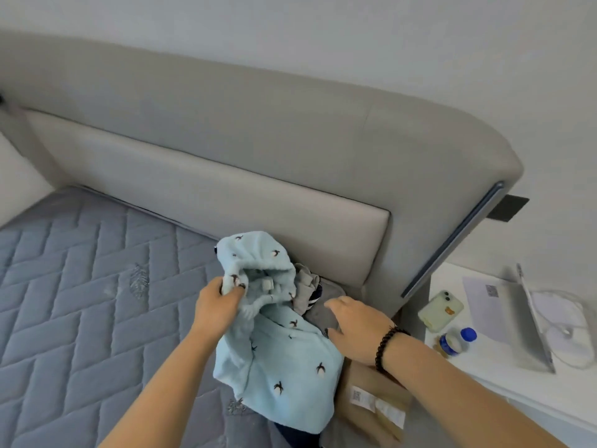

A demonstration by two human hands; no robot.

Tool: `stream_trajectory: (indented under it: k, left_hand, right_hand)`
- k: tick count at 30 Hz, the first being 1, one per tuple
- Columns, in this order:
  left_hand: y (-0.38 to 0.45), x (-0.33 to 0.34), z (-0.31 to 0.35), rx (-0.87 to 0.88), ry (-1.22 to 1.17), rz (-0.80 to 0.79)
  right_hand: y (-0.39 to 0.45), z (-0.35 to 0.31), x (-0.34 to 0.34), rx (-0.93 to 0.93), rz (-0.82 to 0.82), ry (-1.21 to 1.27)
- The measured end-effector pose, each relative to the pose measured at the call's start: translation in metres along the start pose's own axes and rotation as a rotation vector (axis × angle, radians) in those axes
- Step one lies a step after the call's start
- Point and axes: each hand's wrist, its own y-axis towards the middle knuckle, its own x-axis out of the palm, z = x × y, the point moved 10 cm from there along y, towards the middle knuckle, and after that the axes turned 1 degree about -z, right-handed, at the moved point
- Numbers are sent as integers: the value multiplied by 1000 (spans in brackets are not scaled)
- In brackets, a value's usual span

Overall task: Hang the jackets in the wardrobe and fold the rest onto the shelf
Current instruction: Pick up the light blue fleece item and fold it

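1. Gripping a bunched fold at the hood's edge, the left hand (217, 307) holds up the pale blue fleece hooded garment with small dark bird motifs (284, 367), fingers and thumb curled around the fabric.
2. That fleece garment hangs from the left hand's grip, its hood raised toward the padded beige headboard (226, 176) and its body draping down over the grey quilted mattress (80, 286).
3. To the right of the fleece garment, the right hand (355, 328) hovers with fingers loosely extended and holding nothing, just above a flat dark grey piece of clothing (323, 313); whether it touches that cloth cannot be told.
4. A black beaded bracelet (384, 347) circles the right wrist.
5. Between the fleece hood and the headboard sits a crumpled light grey garment (305, 286), next to the dark grey piece.
6. Below the right forearm, beside the fleece garment's lower edge, lies a tan garment with a white care label (371, 399).
7. Right of the headboard stands a white tabletop (517, 383) carrying a pale green phone (441, 310), a small bottle with a blue cap (457, 342), an open silver laptop (504, 312) and a white round object with a cable (562, 331).
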Motion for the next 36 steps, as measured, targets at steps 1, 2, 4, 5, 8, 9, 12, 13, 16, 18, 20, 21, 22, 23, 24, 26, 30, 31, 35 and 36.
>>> stream_trajectory:
  k: [1, 2, 4, 5, 8, 9, 12, 13, 16, 18, 20, 21, 22, 23, 24, 26, 30, 31, 35, 36]
  left_hand:
    - [-17, -7, 14, 43, -6, -24]
    - [-36, -13, 29, 89, -2, -57]
    - [-78, -24, 60, 195, 37, -130]
    - [-102, -30, 75, 252, 61, -165]
    - [-171, -43, 114, 401, 125, -286]
    - [-193, -46, 123, 436, 147, -341]
    - [-257, -52, 146, 528, 161, -508]
    - [-276, -55, 152, 547, 147, -548]
    - [-323, -60, 167, 588, 94, -615]
    - [-348, -65, 175, 615, 71, -626]
    - [-367, -66, 180, 643, 81, -625]
    - [-374, -67, 183, 666, 95, -617]
    - [-383, -66, 187, 705, 119, -611]
    - [-393, -65, 191, 749, 147, -601]
    - [-401, -64, 195, 802, 177, -586]
    - [-417, -61, 202, 859, 204, -552]
    - [-439, -55, 204, 890, 193, -573]
    - [-446, -50, 204, 910, 222, -589]
    - [-482, -21, 193, 957, 446, -584]
    - [-491, -15, 191, 973, 503, -539]
  right_hand:
    - [-14, -13, -2, -12, 17, -7]
    - [-30, -27, -4, -21, 35, -14]
    - [-63, -55, -6, -38, 70, -16]
    - [-80, -70, -6, -52, 82, -5]
    - [-128, -109, 3, -103, 103, 25]
    - [-143, -120, 9, -124, 110, 34]
    - [-184, -141, 23, -165, 161, 73]
    - [-197, -144, 27, -164, 185, 65]
    - [-235, -136, 37, -126, 214, -45]
    - [-261, -118, 46, -49, 187, -187]
    - [-291, -96, 48, 37, 178, -367]
    - [-307, -85, 47, 80, 180, -447]
    - [-326, -75, 43, 126, 182, -515]
    - [-346, -65, 38, 171, 178, -567]
    - [-365, -53, 31, 215, 170, -608]
    - [-406, -26, 16, 301, 145, -652]
    - [-488, 16, -23, 426, 221, -702]
    - [-508, 20, -34, 448, 273, -714]
    - [-594, 29, -74, 538, 500, -702]
    - [-616, 31, -82, 559, 543, -698]
